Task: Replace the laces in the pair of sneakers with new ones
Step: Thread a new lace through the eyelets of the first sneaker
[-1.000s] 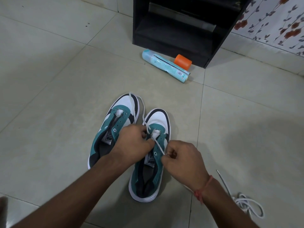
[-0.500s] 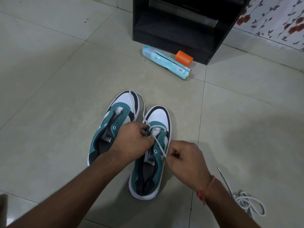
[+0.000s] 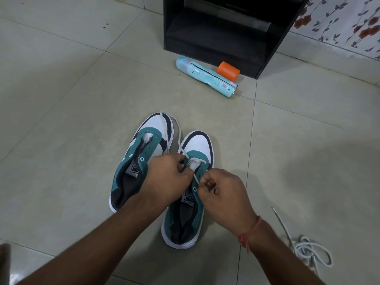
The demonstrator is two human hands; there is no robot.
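Head view, sneakers: teal-and-white pair stood side by side on tiled floor; left sneaker (image 3: 141, 161), right sneaker (image 3: 191, 194).
Left hand (image 3: 166, 179): fingers curled at right sneaker's front eyelets, pinching white lace (image 3: 178, 138).
Right hand (image 3: 224, 192): pinched the same lace's near end.
Spare lace (image 3: 310, 249): loosely coiled on floor, right of the forearm.
Background: spray can (image 3: 205, 76) beside orange cap (image 3: 228, 70).

I see a floor (image 3: 72, 99) of pale glossy tiles with thin grout lines. Two teal-and-white sneakers sit on it side by side, the left sneaker (image 3: 141, 153) and the right sneaker (image 3: 197, 147) almost touching. A loose white lace (image 3: 310, 251) lies coiled at lower right. Farther off lie a light-blue spray can (image 3: 205, 77) and an orange cap (image 3: 228, 71), beside a black cabinet (image 3: 222, 36).
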